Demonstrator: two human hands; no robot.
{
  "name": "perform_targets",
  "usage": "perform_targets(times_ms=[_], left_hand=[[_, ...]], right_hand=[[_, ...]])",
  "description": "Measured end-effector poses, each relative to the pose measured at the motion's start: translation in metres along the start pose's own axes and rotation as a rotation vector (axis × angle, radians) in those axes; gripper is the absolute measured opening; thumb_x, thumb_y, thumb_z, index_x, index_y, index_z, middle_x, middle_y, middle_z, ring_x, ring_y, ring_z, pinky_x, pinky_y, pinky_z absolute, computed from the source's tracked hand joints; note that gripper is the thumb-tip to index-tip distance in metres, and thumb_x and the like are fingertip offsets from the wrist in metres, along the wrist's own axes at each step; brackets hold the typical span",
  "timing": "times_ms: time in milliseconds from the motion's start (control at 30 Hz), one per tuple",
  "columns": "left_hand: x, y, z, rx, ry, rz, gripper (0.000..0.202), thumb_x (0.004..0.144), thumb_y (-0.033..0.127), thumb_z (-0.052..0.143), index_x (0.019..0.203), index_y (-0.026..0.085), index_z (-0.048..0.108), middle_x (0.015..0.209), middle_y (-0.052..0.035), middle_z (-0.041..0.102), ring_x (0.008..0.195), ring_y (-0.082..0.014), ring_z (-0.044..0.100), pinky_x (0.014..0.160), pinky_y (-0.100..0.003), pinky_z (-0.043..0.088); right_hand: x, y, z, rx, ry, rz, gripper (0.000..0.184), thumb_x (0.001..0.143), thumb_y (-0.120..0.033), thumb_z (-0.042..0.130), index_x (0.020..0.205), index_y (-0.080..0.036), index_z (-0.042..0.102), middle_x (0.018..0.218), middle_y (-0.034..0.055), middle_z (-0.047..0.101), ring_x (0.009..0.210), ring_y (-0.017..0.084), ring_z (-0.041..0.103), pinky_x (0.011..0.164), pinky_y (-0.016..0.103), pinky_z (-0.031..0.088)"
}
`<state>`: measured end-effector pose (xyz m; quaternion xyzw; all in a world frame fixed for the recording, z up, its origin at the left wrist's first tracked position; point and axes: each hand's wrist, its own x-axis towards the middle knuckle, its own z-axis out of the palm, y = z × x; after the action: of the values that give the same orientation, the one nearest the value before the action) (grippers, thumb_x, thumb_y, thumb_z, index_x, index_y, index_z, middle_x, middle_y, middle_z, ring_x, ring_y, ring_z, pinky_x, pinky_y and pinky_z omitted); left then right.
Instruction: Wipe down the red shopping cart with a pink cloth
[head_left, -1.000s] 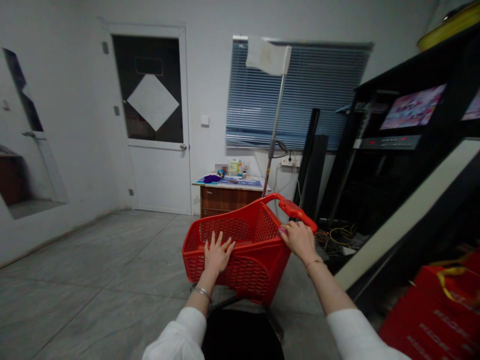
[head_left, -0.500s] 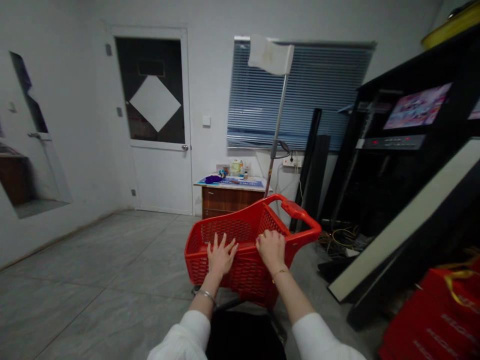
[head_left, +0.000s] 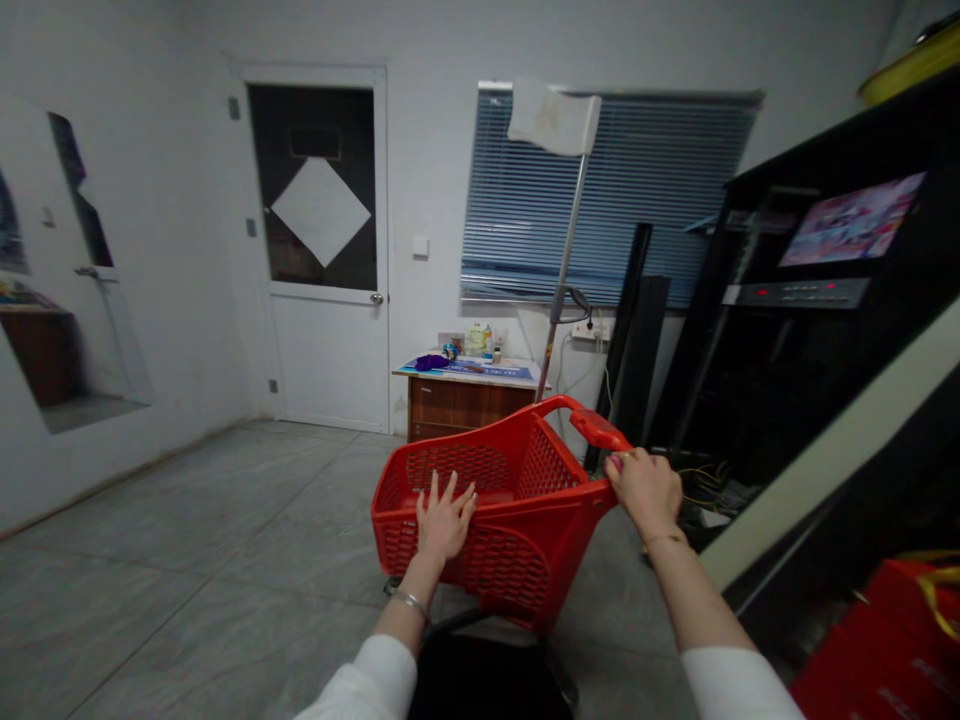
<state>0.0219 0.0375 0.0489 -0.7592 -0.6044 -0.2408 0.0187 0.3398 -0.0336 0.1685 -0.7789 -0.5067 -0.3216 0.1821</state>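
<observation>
A red plastic shopping cart (head_left: 517, 560) stands side-on in front of me, its basket to the left and its handle (head_left: 600, 428) to the right. My left hand (head_left: 444, 520) lies over the basket's near rim with its fingers spread. At the near end of the handle, my right hand (head_left: 646, 490) is closed around the red bar, its fingertips curled over it. The cart's basket, as far as I can see in, holds nothing. Below it, part of the dark frame and the small wheels shows.
Behind the cart stand a brown cabinet (head_left: 457, 405) with bottles and a purple cloth on top and a pole with a white flag (head_left: 555, 120). Dark panels and a rack with a screen (head_left: 855, 220) stand to the right, near red bags (head_left: 885, 640). A white door (head_left: 330, 365) is at left.
My right hand has moved right, from the basket's near rim to the end of the handle. My left hand stays on the rim. The view has shifted slightly.
</observation>
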Motion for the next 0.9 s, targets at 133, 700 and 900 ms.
perform_targets(times_ms=[133,700,900], left_hand=[[0.0,0.004,0.0,0.008,-0.011,-0.016,0.042,0.101,0.05,0.032,0.139,0.048,0.051,0.16,0.0076,0.033,0.152,-0.0318,0.013,0.118,-0.056,0.022],[0.001,0.002,-0.008,0.014,-0.053,0.005,0.043,0.101,0.049,0.031,0.14,0.048,0.05,0.161,0.0064,0.032,0.152,-0.0314,0.014,0.117,-0.056,0.025],[0.002,0.006,-0.009,-0.001,-0.066,-0.007,0.043,0.101,0.051,0.03,0.139,0.048,0.05,0.16,0.0074,0.033,0.152,-0.0321,0.013,0.117,-0.056,0.023]], right_hand=[[-0.035,-0.067,0.001,0.032,0.062,-0.091,0.034,0.098,-0.031,0.041,0.091,-0.017,0.072,0.093,0.0103,0.066,0.086,0.023,0.051,0.073,0.037,0.029],[-0.001,-0.001,0.006,0.067,0.056,-0.053,0.033,0.096,-0.039,0.049,0.11,-0.02,0.071,0.102,0.0093,0.07,0.088,0.022,0.057,0.075,0.034,0.033],[-0.015,-0.024,0.004,0.028,0.095,-0.105,0.032,0.095,-0.041,0.05,0.102,-0.016,0.07,0.102,0.012,0.067,0.093,0.024,0.054,0.08,0.036,0.032]])
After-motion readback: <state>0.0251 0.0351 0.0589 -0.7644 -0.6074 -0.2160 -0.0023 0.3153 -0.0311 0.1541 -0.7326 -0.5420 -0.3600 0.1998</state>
